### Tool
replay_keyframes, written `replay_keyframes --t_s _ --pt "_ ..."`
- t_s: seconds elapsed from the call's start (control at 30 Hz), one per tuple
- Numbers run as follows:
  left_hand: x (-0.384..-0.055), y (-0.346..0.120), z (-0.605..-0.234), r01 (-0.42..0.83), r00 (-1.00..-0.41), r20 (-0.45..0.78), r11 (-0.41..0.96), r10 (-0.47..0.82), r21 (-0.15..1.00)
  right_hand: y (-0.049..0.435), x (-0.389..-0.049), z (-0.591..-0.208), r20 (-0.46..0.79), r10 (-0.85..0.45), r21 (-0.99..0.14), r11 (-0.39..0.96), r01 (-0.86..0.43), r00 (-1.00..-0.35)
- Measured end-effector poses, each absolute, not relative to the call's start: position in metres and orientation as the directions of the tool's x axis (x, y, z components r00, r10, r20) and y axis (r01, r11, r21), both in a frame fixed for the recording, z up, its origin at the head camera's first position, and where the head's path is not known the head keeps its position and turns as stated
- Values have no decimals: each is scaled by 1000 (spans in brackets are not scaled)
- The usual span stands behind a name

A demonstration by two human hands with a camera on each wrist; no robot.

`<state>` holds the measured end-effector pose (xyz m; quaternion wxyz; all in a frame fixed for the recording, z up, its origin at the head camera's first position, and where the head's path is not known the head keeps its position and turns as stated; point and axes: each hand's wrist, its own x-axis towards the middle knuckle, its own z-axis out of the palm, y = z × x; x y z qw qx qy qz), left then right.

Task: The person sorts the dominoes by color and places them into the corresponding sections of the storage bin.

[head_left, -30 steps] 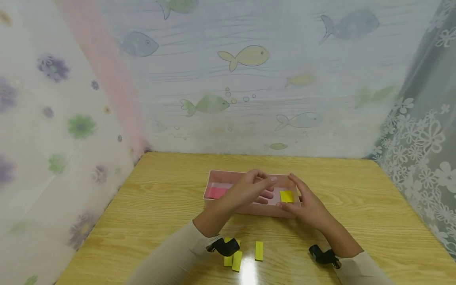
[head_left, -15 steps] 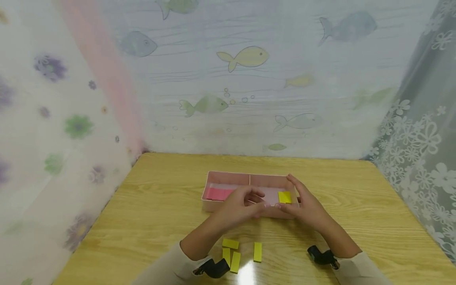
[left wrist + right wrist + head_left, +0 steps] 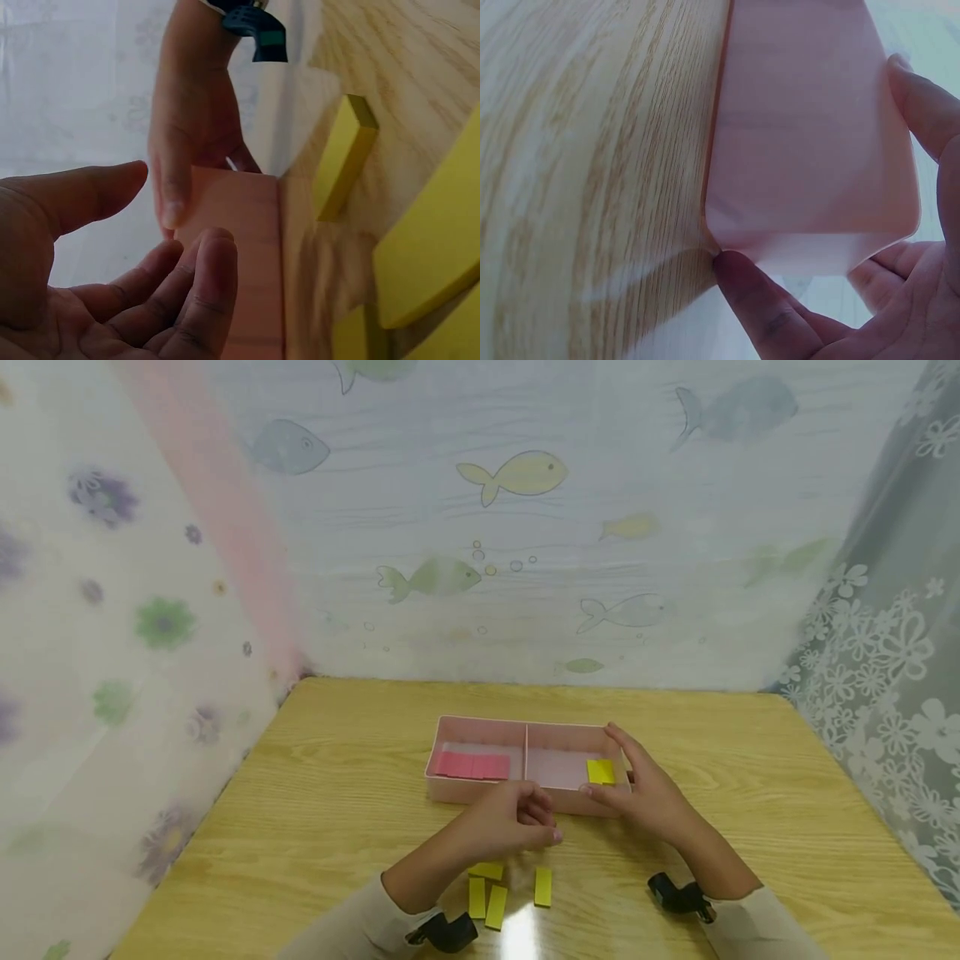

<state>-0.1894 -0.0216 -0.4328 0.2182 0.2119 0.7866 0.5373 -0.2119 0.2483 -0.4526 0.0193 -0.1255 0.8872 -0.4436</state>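
A pink two-compartment box (image 3: 480, 791) stands on the table. Pink blocks (image 3: 472, 766) lie in its left compartment, yellow blocks (image 3: 600, 771) at the right end of the other. My right hand (image 3: 651, 793) grips the box's right end, thumb on the front rim, as the right wrist view also shows. My left hand (image 3: 506, 817) hovers in front of the box, fingers loosely bent and apart from the thumb, holding nothing. Below it on the table lie several loose yellow blocks, one standing apart (image 3: 543, 887) and others grouped (image 3: 495, 907) near the left wrist.
The wooden table (image 3: 345, 760) reaches back to a fish-patterned curtain (image 3: 510, 560). A flowered cloth hangs at the left (image 3: 150, 693), and a lace curtain (image 3: 900, 652) at the right. Black wrist cameras are strapped to both sleeves.
My left hand has drawn back from over the box toward the loose yellow blocks, uncovering the divider and pink blocks. The right hand keeps its grip on the box's end.
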Motion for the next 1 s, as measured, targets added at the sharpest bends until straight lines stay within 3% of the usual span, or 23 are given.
replay_keyframes --t_s 0.7,1.0 --pt "-187 -19 -452 277 -796 -161 586 584 761 248 -213 -452 72 -229 -778 596 -198 -971" --pt "-184 -17 -452 304 -791 -162 609 589 733 249 -213 -454 62 -221 -778 601 -186 -973"
